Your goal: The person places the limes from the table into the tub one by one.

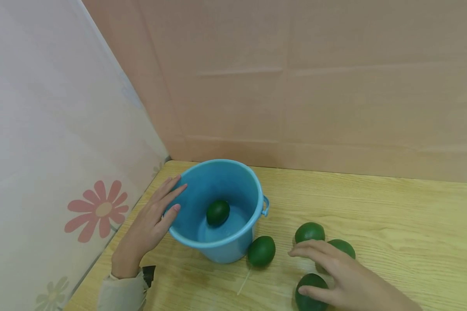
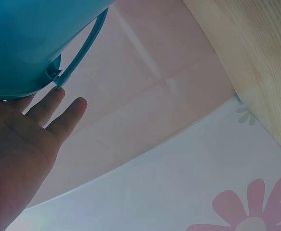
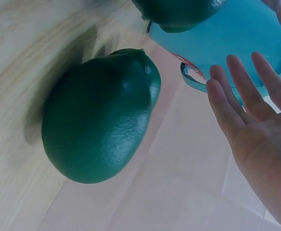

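Observation:
A light blue bucket (image 1: 227, 255) stands on the table with a dark green oval fruit (image 1: 218, 212) inside; whether it is a lime or an avocado I cannot tell. My left hand (image 1: 151, 222) touches the bucket's left rim, its fingers fairly straight. Another green fruit (image 1: 261, 251) lies against or just beside the bucket's lower right side. My right hand (image 1: 340, 274) hovers with spread fingers over several more green fruits, including one farther back (image 1: 309, 232), one partly hidden behind the hand (image 1: 342, 247) and one near the thumb (image 1: 309, 298). It holds nothing.
The bucket's blue handle (image 1: 265, 206) shows at its right side. A thin pale stick or strip (image 1: 244, 281) lies on the wooden table (image 1: 412, 224). White flower-patterned sheeting (image 1: 43, 129) borders the left, and pinkish sheeting (image 1: 315, 108) the back.

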{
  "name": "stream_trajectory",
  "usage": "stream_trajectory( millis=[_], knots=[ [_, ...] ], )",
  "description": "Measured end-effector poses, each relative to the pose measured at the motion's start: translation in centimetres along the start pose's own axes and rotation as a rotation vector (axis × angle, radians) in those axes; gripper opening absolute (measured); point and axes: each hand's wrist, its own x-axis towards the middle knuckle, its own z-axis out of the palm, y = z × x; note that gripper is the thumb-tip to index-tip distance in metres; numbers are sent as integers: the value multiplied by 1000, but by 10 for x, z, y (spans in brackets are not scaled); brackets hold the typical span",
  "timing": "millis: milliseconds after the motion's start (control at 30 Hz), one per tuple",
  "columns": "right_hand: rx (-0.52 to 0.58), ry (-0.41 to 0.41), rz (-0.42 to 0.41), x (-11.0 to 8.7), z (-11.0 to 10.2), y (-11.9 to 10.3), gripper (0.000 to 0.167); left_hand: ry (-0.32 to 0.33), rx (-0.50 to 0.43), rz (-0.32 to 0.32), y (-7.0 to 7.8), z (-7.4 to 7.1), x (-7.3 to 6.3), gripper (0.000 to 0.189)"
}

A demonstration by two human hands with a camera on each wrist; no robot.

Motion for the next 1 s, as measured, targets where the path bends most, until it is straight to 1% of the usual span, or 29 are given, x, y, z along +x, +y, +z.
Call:
stream_trajectory(
  millis=[233, 500, 600, 833, 1000],
  knots=[
    [41, -25, 20, -5, 5, 4, 53, 3, -6, 8, -1, 0, 1, 49],
    [59, -58, 25, -10, 11, 9, 52, 5, -8, 12, -1, 1, 1, 48],
    [85, -84, 24, -12, 12, 13, 52, 3, -6, 12, 0, 0, 1, 48],
    [166, -150, -30, -14, 18, 21, 54, -2, -7, 9, -1, 0, 1, 48],
    [228, -187, -12, -14, 22, 23, 55, -1, -7, 9, -1, 0, 1, 48]
  ],
)
